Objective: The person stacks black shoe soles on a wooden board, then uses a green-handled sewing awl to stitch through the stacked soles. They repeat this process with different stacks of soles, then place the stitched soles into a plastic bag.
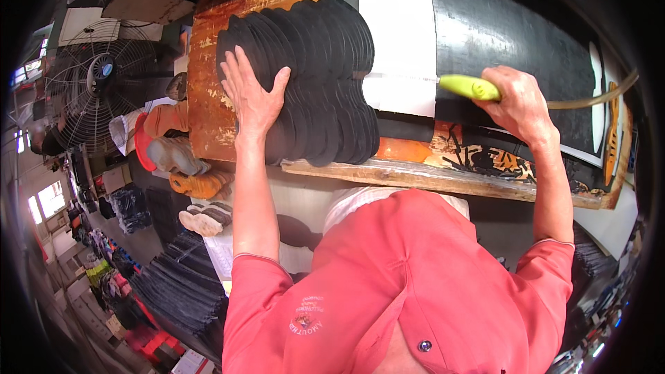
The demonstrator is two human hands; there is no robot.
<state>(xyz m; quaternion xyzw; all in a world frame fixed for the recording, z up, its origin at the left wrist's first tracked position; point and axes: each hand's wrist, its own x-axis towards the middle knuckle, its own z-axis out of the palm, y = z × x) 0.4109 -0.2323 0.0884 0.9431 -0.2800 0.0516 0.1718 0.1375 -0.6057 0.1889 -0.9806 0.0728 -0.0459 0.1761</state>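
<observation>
Black insole-shaped pieces (pixel 312 86) lie overlapped in a fanned row on the worn brown board. My left hand (pixel 255 93) rests on the left end of this row, fingers stretched out and thumb apart. To the right, my right hand (pixel 518 100) grips a lime-green hand tool (pixel 471 87) with a thin rod pointing left. The rod's tip reaches the right side of the row; I cannot tell whether it touches. A tan hose (pixel 596 100) runs off to the right from behind my right hand.
A white sheet (pixel 400 28) lies beside the row, on a black surface (pixel 485 34). Along the bench's wooden front edge (pixel 409 179) are black scraps (pixel 485 156). At the left stand a large fan (pixel 104 69) and bundles of orange and grey pieces (pixel 173 156).
</observation>
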